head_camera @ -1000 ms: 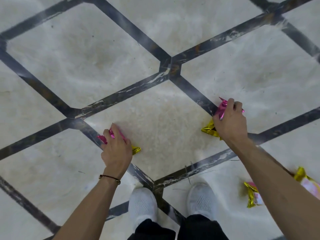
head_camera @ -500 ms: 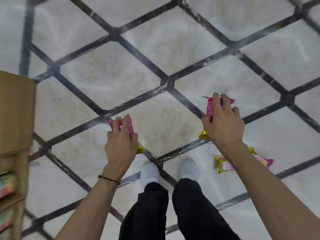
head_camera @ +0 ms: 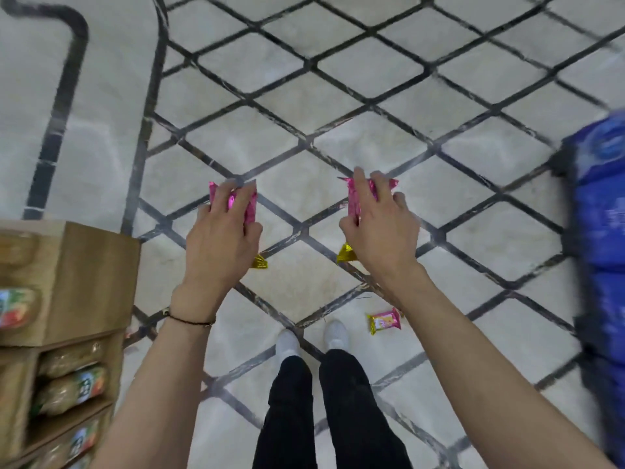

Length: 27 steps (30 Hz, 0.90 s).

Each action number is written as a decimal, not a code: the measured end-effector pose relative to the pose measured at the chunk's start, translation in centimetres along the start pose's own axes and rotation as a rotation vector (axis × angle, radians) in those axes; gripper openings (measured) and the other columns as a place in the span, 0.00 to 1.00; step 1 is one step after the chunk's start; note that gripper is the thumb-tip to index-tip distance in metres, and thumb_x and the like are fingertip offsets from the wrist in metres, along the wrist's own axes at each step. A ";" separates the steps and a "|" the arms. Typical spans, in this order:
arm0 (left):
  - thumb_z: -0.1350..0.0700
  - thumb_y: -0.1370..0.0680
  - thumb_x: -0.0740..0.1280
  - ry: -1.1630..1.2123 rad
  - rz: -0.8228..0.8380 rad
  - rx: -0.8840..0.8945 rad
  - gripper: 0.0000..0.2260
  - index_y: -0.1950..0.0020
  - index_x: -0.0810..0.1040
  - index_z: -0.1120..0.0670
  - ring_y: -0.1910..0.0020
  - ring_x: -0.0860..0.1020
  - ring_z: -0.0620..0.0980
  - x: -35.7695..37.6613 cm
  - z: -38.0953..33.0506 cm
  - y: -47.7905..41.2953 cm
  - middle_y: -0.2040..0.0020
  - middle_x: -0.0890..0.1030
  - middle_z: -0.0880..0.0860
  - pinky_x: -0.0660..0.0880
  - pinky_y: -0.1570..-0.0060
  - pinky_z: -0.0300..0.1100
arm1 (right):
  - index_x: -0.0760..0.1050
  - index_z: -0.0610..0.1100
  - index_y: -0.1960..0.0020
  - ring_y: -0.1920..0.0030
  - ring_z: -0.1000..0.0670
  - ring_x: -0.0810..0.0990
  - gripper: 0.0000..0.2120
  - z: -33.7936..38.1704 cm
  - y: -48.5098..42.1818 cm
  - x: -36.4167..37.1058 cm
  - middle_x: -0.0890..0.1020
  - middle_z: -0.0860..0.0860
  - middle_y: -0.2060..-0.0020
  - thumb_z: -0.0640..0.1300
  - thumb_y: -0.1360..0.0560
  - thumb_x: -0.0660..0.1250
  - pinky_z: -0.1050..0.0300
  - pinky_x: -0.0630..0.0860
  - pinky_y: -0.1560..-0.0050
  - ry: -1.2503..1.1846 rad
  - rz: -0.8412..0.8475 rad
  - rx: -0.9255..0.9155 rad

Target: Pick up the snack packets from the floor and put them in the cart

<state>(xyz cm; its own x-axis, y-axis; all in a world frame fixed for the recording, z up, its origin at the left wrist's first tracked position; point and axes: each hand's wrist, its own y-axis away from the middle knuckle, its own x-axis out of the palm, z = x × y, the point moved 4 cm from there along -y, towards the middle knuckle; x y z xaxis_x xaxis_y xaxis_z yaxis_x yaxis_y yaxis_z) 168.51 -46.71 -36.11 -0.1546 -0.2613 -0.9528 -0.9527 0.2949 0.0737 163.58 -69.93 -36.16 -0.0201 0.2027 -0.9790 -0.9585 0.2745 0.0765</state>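
My left hand (head_camera: 221, 238) grips a pink snack packet with a gold end (head_camera: 233, 201), held in the air well above the floor. A second pink and gold packet (head_camera: 354, 201) is gripped the same way by my right hand (head_camera: 378, 231). One more pink and gold packet (head_camera: 385, 321) lies on the marble floor, just right of my right shoe and under my right forearm. No cart shows in the head view.
A brown cardboard display shelf (head_camera: 84, 272) stocked with snack packs stands at the left edge. A stack of blue packages (head_camera: 602, 238) fills the right edge. My white shoes (head_camera: 311, 338) stand on a floor of pale tiles with dark lines.
I have risen from a crouch, lifting both hands with their packets off the floor. The view now sits higher, bringing the cardboard shelf and the blue packages into sight.
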 end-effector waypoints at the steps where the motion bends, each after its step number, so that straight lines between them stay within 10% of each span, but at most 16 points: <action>1: 0.54 0.20 0.62 0.012 -0.020 -0.004 0.24 0.23 0.64 0.46 0.41 0.72 0.65 -2.7 -1.3 0.2 0.25 0.64 0.52 0.74 0.57 0.56 | 0.62 0.47 0.23 0.45 0.37 0.76 0.33 0.1 0.4 -2.6 0.71 0.45 0.31 0.48 0.27 0.66 0.53 0.65 0.66 -0.009 -0.022 0.003; 13: 0.53 0.22 0.63 0.023 -0.300 0.122 0.25 0.25 0.65 0.43 0.45 0.73 0.56 -21.8 -13.7 4.0 0.30 0.67 0.50 0.76 0.60 0.52 | 0.57 0.52 0.22 0.44 0.44 0.76 0.34 -1.0 6.3 -24.8 0.69 0.49 0.30 0.54 0.25 0.64 0.54 0.71 0.62 -0.112 -0.349 0.000; 27: 0.51 0.22 0.65 0.143 -0.343 0.592 0.26 0.25 0.65 0.43 0.43 0.74 0.57 -29.5 -21.0 7.8 0.31 0.66 0.51 0.77 0.56 0.55 | 0.56 0.54 0.22 0.37 0.46 0.74 0.33 -2.6 20.5 -34.1 0.67 0.51 0.28 0.56 0.24 0.63 0.52 0.73 0.54 -0.019 -0.613 0.413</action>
<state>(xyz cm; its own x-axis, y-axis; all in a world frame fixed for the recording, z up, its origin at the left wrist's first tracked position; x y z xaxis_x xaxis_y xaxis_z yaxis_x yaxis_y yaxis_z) 160.19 -55.99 -1.23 0.0576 -0.5356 -0.8425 -0.6572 0.6149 -0.4358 143.84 -73.68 -1.68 0.4935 -0.0854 -0.8655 -0.6110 0.6742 -0.4149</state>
